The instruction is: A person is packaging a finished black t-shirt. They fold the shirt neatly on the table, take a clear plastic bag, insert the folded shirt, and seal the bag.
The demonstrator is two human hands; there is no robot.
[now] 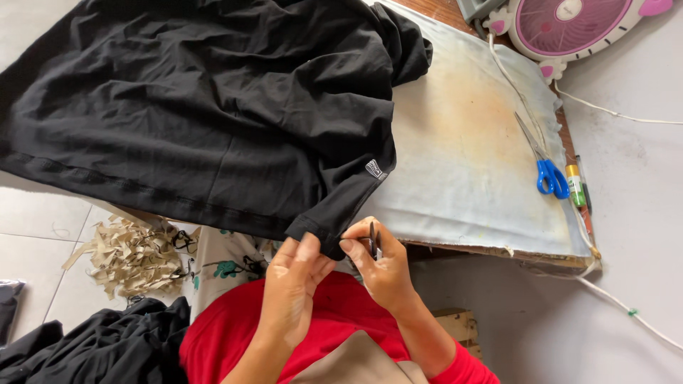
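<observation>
A black T-shirt (206,107) lies spread over a low padded board, its sleeve hanging off the near edge. My left hand (293,284) pinches the sleeve's hem from below. My right hand (380,267) holds a small dark thread snipper (373,242) with its tips against the same hem. Both hands meet at the sleeve corner, just in front of the board's near edge, above my red sleeves and lap.
The board's pale stained cloth cover (469,163) carries blue-handled scissors (544,163) and a green-capped marker (575,185) at its right edge. A pink fan (569,25) and white cord (612,110) lie beyond. Paper scraps (135,256) and more black cloth (99,348) sit on the floor at left.
</observation>
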